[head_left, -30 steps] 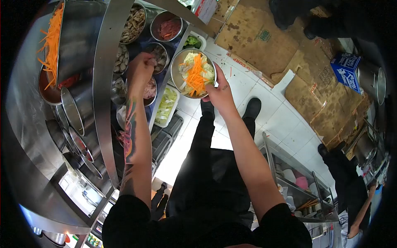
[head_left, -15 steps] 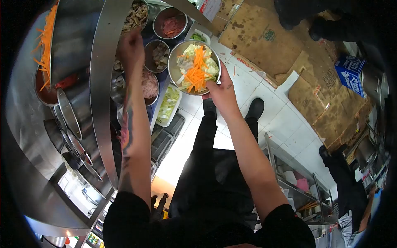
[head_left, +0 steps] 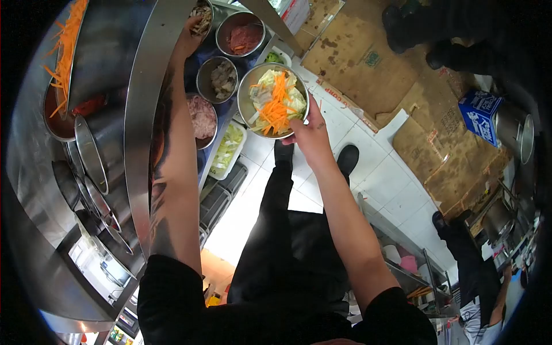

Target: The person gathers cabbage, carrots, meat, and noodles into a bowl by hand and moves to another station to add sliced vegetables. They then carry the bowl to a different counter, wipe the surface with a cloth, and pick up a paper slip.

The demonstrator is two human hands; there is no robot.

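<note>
The right hand (head_left: 310, 127) grips the near right side of a round silver metal bowl (head_left: 246, 108), its thumb over the rim and its fingers beneath. The left hand (head_left: 185, 41) reaches to a round metal container of brown pieces (head_left: 202, 24), beyond the bowl and to its left; whether its fingers are spread or pinching anything cannot be told. The bowl holds pale green chopped cabbage (head_left: 296, 102) with bright orange carrot shreds (head_left: 279, 103) on top.

Just left of the bowl stands a small round metal container of greyish pieces (head_left: 223, 80). Beyond the bowl, slightly left, is a round metal container of red meat (head_left: 245, 39); nearer than the bowl and left, one of pink meat (head_left: 201, 118). A white tub of pale green sliced vegetable (head_left: 230, 148) lies below the bowl's left side. Green pieces (head_left: 274, 58) show just beyond its far rim. A blue printed box (head_left: 480, 115) stands well right of the bowl.
</note>
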